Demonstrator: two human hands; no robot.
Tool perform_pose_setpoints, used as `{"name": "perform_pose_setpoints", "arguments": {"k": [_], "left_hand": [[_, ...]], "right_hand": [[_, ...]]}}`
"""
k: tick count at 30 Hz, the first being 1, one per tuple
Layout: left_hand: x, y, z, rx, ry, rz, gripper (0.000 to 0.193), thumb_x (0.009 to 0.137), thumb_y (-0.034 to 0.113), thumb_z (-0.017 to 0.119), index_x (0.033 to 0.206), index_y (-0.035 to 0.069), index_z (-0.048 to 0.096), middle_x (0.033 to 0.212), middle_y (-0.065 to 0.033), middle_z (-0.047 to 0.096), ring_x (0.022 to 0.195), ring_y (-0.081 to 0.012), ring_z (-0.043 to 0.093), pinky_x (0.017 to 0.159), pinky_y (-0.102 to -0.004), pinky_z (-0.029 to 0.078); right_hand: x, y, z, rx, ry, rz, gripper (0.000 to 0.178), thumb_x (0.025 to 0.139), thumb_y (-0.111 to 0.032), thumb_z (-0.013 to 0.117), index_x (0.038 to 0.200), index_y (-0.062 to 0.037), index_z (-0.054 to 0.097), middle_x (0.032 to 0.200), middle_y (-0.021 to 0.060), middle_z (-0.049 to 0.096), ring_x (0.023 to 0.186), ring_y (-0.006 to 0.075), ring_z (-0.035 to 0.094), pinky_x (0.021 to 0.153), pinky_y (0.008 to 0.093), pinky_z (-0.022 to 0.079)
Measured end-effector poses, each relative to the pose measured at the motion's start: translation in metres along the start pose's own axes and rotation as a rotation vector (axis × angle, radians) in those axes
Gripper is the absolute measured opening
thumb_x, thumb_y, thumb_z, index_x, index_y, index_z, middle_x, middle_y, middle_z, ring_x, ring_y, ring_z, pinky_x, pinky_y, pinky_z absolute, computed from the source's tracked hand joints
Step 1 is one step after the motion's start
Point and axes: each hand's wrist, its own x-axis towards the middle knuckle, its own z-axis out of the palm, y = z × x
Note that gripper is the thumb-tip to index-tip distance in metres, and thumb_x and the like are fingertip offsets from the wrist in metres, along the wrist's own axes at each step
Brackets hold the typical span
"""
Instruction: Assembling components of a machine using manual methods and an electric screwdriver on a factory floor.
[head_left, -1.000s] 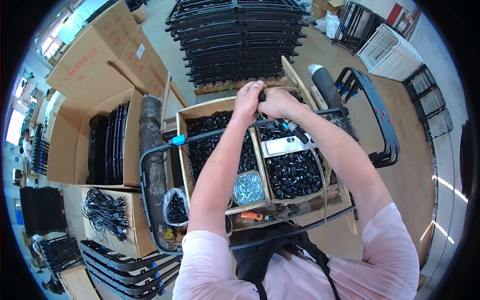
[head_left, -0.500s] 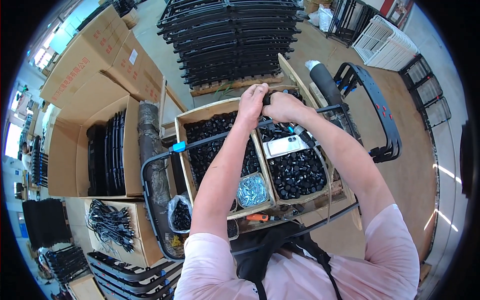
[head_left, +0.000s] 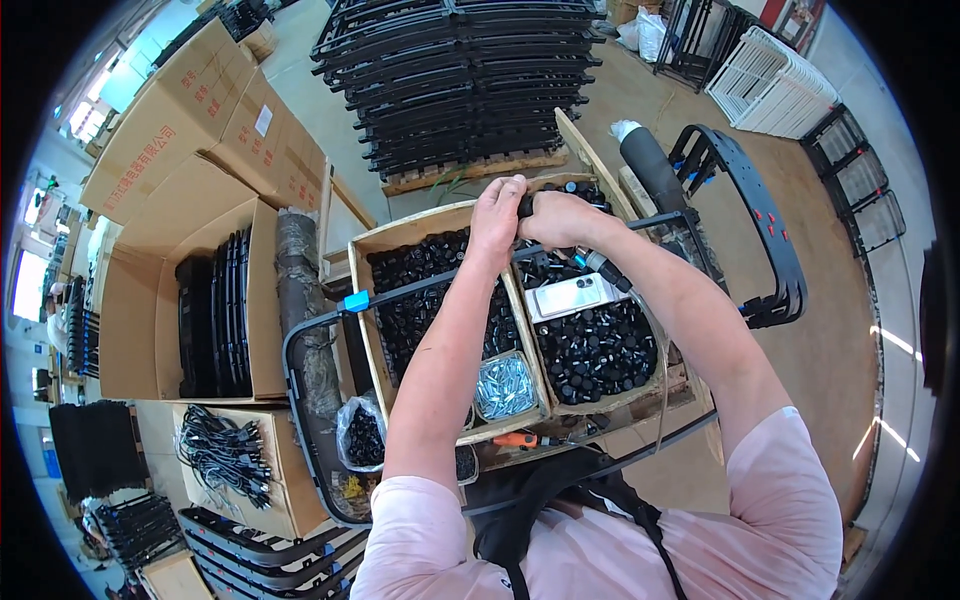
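Both my hands meet over the far part of the divided wooden tray (head_left: pixel 533 335). My left hand (head_left: pixel 494 222) is closed, its thumb uppermost, beside a small black part (head_left: pixel 525 206) that shows between the two hands. My right hand (head_left: pixel 562 219) is closed against the same black part from the right; most of it is hidden by the fingers. Beneath my right wrist lies a dark cylindrical tool (head_left: pixel 606 269) with a blue ring and a cable or hose. A black tubular frame (head_left: pixel 420 281) with a blue clip (head_left: pixel 356 301) crosses under my forearms.
The tray holds black caps (head_left: pixel 590 365), a white phone (head_left: pixel 572 296) and a tub of silver screws (head_left: pixel 505 387). An orange-handled tool (head_left: pixel 516 439) lies at its near edge. Left stands an open carton (head_left: pixel 150 330); stacked black frames (head_left: pixel 460 90) rise ahead; a curved black frame (head_left: pixel 752 215) stands right.
Both hands have come slightly nearer and stay together around the black part. The tool under my right wrist has shifted a little to the right and nearer.
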Motion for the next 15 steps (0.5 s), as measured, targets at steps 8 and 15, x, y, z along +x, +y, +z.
{"name": "perform_pose_setpoints", "arguments": {"k": [8, 15], "left_hand": [[0.001, -0.013, -0.005, -0.061, -0.018, 0.005, 0.028, 0.106, 0.034, 0.066, 0.105, 0.007, 0.069, 0.095, -0.0016, 0.064, 0.089, -0.0127, 0.058, 0.080, -0.0306, 0.050], [0.004, -0.011, -0.005, -0.039, -0.007, 0.038, 0.029, 0.106, 0.035, 0.065, 0.108, 0.007, 0.070, 0.097, -0.0032, 0.067, 0.091, -0.0142, 0.062, 0.080, -0.0326, 0.052]], "right_hand": [[0.005, -0.001, 0.004, 0.217, -0.118, 0.074, 0.024, 0.082, -0.020, 0.068, 0.082, 0.0034, 0.072, 0.077, 0.0122, 0.073, 0.070, 0.0248, 0.074, 0.065, 0.0379, 0.059], [0.012, -0.008, 0.002, 0.263, -0.117, 0.094, 0.010, 0.079, -0.007, 0.067, 0.082, 0.0016, 0.070, 0.080, 0.0127, 0.071, 0.065, 0.0239, 0.073, 0.056, 0.0367, 0.061]]}}
